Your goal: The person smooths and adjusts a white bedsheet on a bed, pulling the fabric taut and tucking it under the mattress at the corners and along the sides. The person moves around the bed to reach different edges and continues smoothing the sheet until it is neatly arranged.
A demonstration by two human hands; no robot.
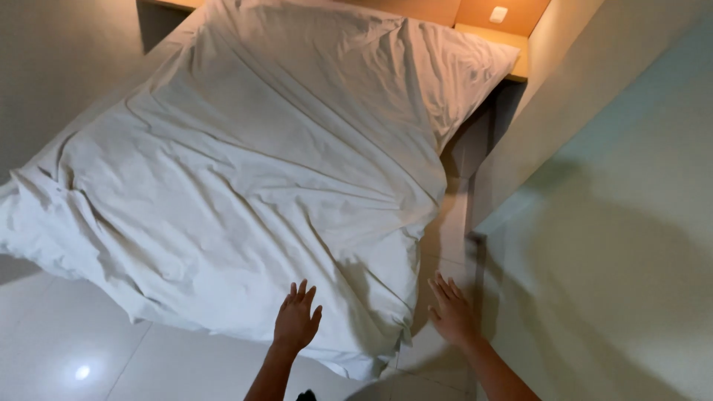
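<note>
Two hands out, both empty with fingers spread flat. Left hand (296,321) hovers over the near edge of the white duvet (245,171); right hand (451,313) is off its corner at 3 o'clock. Duvet drapes the bed, near corner hanging toward the tiled floor (67,349) at 6 o'clock.

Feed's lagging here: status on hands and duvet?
Left hand open, over duvet edge. Right hand open, empty, beside the corner. Duvet spread, wrinkled, overhanging the bed's foot. Wall close on right.
</note>
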